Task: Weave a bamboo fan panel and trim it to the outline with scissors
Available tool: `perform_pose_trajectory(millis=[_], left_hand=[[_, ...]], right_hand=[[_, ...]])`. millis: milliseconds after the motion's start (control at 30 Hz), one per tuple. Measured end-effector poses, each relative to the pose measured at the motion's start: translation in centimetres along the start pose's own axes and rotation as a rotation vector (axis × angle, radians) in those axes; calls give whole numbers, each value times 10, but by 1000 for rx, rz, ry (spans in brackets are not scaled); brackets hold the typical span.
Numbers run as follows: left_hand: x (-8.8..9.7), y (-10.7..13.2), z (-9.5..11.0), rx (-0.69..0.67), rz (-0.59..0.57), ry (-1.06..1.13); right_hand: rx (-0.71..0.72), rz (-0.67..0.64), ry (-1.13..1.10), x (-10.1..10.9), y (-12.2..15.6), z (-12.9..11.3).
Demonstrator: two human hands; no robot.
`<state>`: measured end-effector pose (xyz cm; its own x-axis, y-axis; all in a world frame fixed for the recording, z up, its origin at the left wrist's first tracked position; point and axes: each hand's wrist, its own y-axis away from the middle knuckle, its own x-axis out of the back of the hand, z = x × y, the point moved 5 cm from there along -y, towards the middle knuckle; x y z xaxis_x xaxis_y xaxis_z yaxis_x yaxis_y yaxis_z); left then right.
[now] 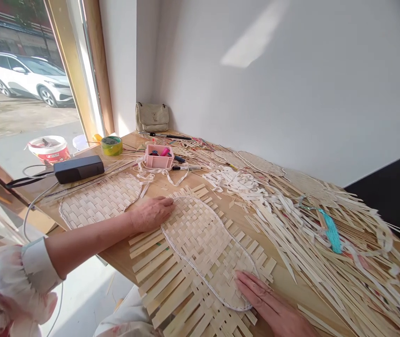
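Observation:
A pale woven mat of flat splints (200, 234) lies across the table's front edge. A white cord outlines a shoe-sole shape on it, and loose splint ends stick out around the sides. My left hand (152, 213) is closed at the mat's upper left edge, fingers bent together over the rim; its thumb is hidden. Flat on the lower right end of the outlined shape rest the stretched fingers of my right hand (266, 299), holding nothing. Left of the mat, partly behind my left forearm, is another woven piece (101, 199) with a corded edge.
Loose splints (312, 271) and white strips (238, 182) are heaped along the right. Farther back stand a pink basket (159, 161), a tape roll (112, 146) and a beige handbag (152, 118). A black power bank (78, 169) with a cable sits at the left.

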<state>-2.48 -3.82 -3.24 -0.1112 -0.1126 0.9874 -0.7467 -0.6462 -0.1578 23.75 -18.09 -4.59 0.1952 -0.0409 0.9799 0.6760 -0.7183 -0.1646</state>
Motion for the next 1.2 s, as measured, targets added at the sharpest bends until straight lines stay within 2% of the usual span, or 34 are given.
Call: perform_pose_trajectory(millis=[100,267,467,600,833,1100,1200], left_hand=[[1,0,0,4,-42,-53],[-1,-1,-4,-4,-71,-84],[3,-3,-4,20,-101,-80],[5,-5,-6,31,-125,-53],[4,-6,-14,68,-122,-27],[10,-7,-10,92,-144,-56],[11,-8,-9,109,-163,-71]], right_hand=[[-13,20,-14,1,-1,-3],[-140,-10,-93,8,2,-3],[-294,85,-89,31,20,0],[-397,110,-85,31,30,-1],[-380,106,-135,32,25,-5],[-339,-26,-88,67,8,-9],[-323,-44,-47,68,5,-9]])
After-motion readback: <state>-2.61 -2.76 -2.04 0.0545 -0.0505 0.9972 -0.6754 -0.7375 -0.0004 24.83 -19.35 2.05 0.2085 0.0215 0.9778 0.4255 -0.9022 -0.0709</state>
